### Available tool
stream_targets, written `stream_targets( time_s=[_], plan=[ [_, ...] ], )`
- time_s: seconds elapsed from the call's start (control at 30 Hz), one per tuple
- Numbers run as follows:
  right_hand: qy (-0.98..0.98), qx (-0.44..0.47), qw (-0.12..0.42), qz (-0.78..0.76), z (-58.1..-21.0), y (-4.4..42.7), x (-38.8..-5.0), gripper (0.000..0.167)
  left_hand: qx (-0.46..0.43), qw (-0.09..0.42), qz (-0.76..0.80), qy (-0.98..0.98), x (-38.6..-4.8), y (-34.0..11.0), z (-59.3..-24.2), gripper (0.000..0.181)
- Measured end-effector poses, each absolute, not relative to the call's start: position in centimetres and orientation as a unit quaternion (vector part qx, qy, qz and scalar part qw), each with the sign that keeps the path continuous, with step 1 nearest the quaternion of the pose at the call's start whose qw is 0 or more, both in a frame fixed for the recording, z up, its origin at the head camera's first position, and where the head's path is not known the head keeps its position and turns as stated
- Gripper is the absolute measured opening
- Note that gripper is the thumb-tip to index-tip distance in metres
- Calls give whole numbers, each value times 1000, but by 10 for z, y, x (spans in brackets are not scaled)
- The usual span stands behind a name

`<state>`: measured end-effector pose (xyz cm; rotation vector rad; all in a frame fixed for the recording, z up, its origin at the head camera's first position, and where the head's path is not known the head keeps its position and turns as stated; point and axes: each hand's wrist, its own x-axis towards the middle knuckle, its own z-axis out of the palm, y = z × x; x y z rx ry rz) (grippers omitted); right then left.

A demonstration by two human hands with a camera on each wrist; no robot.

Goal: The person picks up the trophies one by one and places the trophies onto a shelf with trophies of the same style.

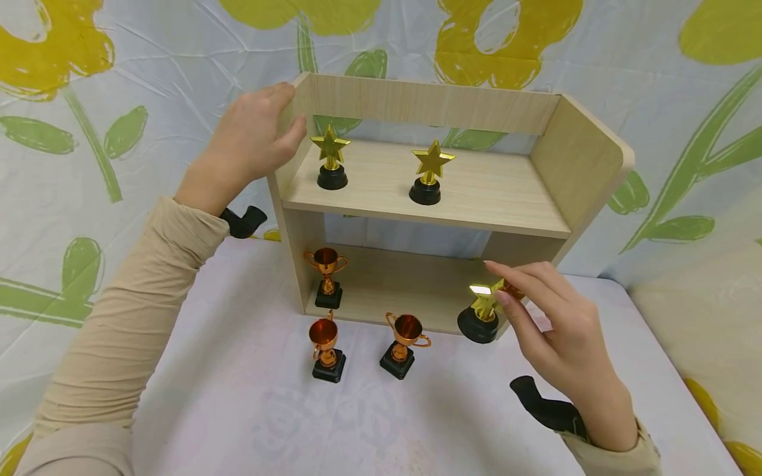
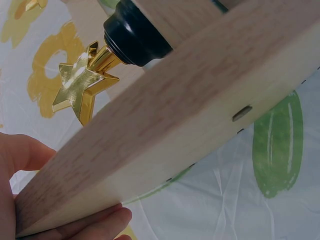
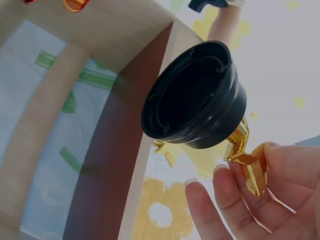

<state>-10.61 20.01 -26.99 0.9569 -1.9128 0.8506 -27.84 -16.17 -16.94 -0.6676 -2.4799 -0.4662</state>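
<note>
In the head view, pinches a tilted star trophy [image 1: 479,320] by its star in the fingers of the right hand [image 1: 553,324], at lower right, in front of the shelf [image 1: 506,182]; grips the left end of the shelf with the left hand [image 1: 250,132], at upper left. Could bump the base on the front edge if moved inward at this tilt, or topple the nearest cup trophy [image 1: 400,350], bottom centre, if swung low. Cannot make out the orange bit [image 1: 514,289] mostly hidden behind the fingers.

In the left wrist view, straddles the side panel [image 2: 140,120] between thumb and fingers, at lower left. Could jolt the standing star trophy [image 2: 80,82], upper left, with a tug on the panel. Cannot see the footing of its base, nor most of the hand, cropped at left.

In the right wrist view, holds only a glossy star point, right of centre, with other fingers spread. Could drop the tilted star trophy through a slip or twist in so small a grip. Cannot judge the contact behind the star, nor identify the orange piece [image 3: 76,4] cropped at top.
</note>
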Motion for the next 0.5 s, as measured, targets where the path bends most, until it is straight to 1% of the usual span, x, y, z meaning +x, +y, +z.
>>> stream_targets(
  time_s=[0.5],
  plan=[
    [-758, 371, 419, 335, -256, 200, -104, 46, -243, 255, -172, -920, -278, -161, -169, 48]
  ],
)
